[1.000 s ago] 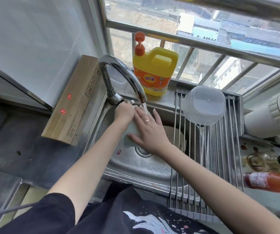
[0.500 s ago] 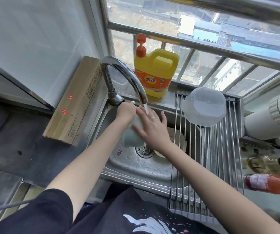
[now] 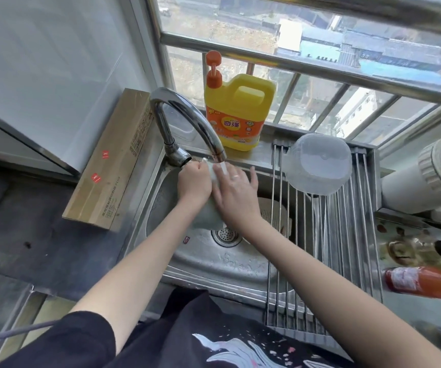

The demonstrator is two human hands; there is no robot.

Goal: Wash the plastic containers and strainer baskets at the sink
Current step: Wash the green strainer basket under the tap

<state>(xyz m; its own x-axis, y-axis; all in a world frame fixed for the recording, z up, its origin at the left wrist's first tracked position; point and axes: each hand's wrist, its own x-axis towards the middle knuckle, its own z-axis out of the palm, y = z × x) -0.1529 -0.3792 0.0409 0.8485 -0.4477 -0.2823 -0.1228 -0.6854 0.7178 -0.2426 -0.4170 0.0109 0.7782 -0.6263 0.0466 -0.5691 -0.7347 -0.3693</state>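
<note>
Both hands have climbed toward the spout since 1 second ago, carrying the pale container up from over the drain until its upper end sits right under the running water.

We see the left hand with its fingers curled round the upper left edge of the pale green plastic container, gripping it just beside the faucet base. Our right hand lies flat on the container's right side, fingers straight and spread, a ring on 1 of them, the fingertips reaching just under the spout where the water stream lands. That container hangs tilted over the sink, its lower end above the drain strainer; most of it is hidden by both hands, so its shape is probably a small tub, though we cannot tell.

Right of the right-hand fingers, low in the basin, a beige strainer basket lies partly under the roll-up drying rack. Beyond those fingers, up on the rack, a clear plastic container rests upside down. Behind the fingertips a yellow detergent jug with an orange pump stands on the window ledge. Left of the left-hand fingers a long cardboard box leans at the wall. Far right stands a red sauce bottle.
</note>
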